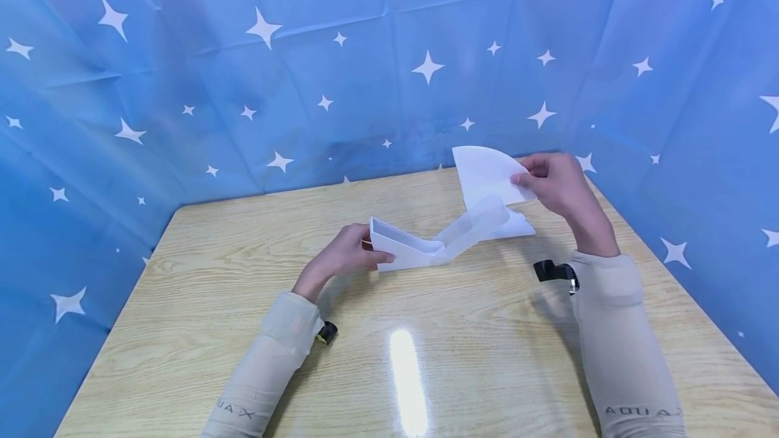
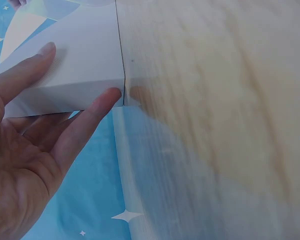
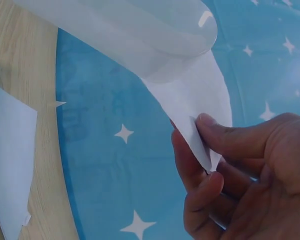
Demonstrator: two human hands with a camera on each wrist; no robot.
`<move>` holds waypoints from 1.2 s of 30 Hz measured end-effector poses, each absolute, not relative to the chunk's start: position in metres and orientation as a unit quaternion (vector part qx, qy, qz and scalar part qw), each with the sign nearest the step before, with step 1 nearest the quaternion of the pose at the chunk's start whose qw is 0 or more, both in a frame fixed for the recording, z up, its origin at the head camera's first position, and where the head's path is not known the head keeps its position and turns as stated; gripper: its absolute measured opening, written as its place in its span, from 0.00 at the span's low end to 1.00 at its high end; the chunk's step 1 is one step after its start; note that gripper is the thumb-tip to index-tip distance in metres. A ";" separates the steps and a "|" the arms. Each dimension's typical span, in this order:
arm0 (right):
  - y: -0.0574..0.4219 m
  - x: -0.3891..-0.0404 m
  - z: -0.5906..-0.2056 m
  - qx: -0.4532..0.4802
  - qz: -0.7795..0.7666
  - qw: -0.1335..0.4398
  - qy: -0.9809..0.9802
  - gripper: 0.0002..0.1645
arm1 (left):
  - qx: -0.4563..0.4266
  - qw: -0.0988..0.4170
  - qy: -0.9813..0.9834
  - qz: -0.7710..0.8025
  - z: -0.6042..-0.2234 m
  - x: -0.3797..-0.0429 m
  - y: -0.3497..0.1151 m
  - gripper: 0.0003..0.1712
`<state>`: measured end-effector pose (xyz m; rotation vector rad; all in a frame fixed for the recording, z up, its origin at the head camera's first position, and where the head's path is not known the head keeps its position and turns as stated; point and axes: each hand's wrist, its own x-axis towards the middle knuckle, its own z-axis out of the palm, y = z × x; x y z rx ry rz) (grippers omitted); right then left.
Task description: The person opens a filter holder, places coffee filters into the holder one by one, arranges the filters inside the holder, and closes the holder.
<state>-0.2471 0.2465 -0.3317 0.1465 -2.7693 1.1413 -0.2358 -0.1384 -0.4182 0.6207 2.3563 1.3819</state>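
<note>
My left hand point(image 1: 348, 253) grips the back end of a slim white case point(image 1: 404, 257), thumb on one broad side and fingers round the other. From the case's front end a clear lid point(image 1: 475, 227) swings open, slanting up to the right. My right hand point(image 1: 556, 184) pinches the corner of a fan-shaped white paper coffee filter point(image 1: 487, 176) between thumb and fingers, above the table. In the right wrist view the rounded end of the lid overlaps the filter point(image 3: 200, 95). Another white paper piece point(image 1: 514, 226) lies below it on the table, partly hidden behind the lid.
The wood-grain table point(image 1: 243, 289) spreads under both hands. Blue cloth point(image 1: 353, 86) with white stars hangs behind it and along both sides. A black strap point(image 1: 556, 271) hangs at the right cuff, and another black piece point(image 1: 326, 332) sits at the left cuff.
</note>
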 end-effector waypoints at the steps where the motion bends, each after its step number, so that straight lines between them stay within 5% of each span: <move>1: 0.246 -0.247 -0.331 0.048 0.380 0.074 -0.921 0.16 | 0.218 0.170 0.829 0.486 -0.418 -0.236 -0.138 0.23; 36: 0.231 -0.239 -0.322 0.040 0.391 0.130 -0.910 0.15 | 0.230 0.167 0.829 0.482 -0.419 -0.236 -0.139 0.23</move>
